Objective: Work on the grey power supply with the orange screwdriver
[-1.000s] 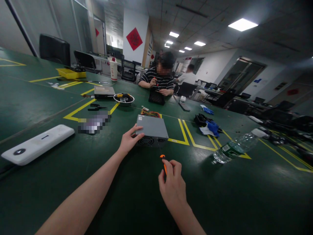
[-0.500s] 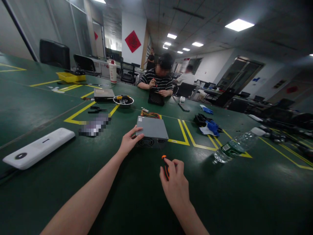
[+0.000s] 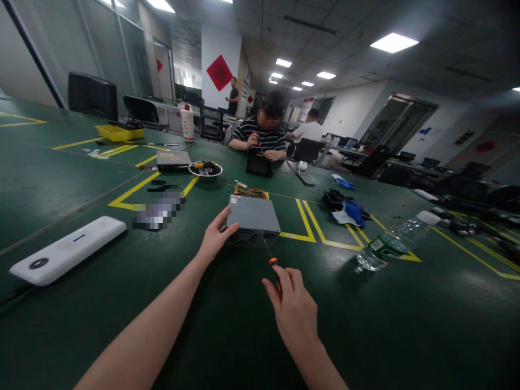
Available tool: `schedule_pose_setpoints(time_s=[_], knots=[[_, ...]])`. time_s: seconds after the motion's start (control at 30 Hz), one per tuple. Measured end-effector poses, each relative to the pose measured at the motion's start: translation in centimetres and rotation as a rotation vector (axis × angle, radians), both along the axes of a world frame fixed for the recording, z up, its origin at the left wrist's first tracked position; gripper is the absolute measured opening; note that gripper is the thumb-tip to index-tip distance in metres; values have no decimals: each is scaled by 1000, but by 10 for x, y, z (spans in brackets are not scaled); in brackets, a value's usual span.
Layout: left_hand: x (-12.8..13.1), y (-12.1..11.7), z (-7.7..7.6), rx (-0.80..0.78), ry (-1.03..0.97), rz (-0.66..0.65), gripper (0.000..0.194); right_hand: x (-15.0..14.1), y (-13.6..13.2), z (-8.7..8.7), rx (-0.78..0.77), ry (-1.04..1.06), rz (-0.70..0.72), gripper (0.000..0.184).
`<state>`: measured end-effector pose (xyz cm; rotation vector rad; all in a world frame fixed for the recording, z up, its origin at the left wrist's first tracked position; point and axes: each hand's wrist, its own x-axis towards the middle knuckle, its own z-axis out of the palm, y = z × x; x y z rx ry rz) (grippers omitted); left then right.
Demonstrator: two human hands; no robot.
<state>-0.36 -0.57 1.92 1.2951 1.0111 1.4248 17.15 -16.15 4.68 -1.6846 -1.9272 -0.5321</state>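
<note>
A grey computer power supply [image 3: 254,212] lies on the green table, its fan grille facing me and its bundle of coloured cables [image 3: 249,192] at the far side. My left hand [image 3: 216,234] grips its left end, thumb on the near top edge. In my right hand [image 3: 294,298] is a screwdriver [image 3: 273,262] with an orange and black handle, partly hidden by the fingers; the thumb stands off the handle. Its thin shaft points forward to the front face, right of the fan, where the tip seems to touch.
Right of me a clear water bottle [image 3: 396,241] lies tilted near blue gloves [image 3: 352,212]. To the left are a white oblong device [image 3: 69,249], pliers [image 3: 162,186] and a metal bowl [image 3: 206,169] with tools. Across the table a person [image 3: 260,130] works on a black part.
The right thumb has lifted off the screwdriver handle, and the shaft now shows more clearly against the power supply. My left hand keeps its place. A standing person in the background has moved left.
</note>
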Motion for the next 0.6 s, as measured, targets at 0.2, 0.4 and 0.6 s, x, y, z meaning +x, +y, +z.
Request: schedule_pose_setpoints(time_s=[0.2, 0.4, 0.6], knots=[[-1, 2, -3, -7, -7, -4, 68, -4, -2, 0, 75, 67, 57, 20], [0, 2, -3, 5, -31, -18, 68, 1, -4, 6, 193, -52, 126, 16], [0, 3, -5, -9, -25, -3, 69, 1, -2, 6, 109, -74, 80, 23]])
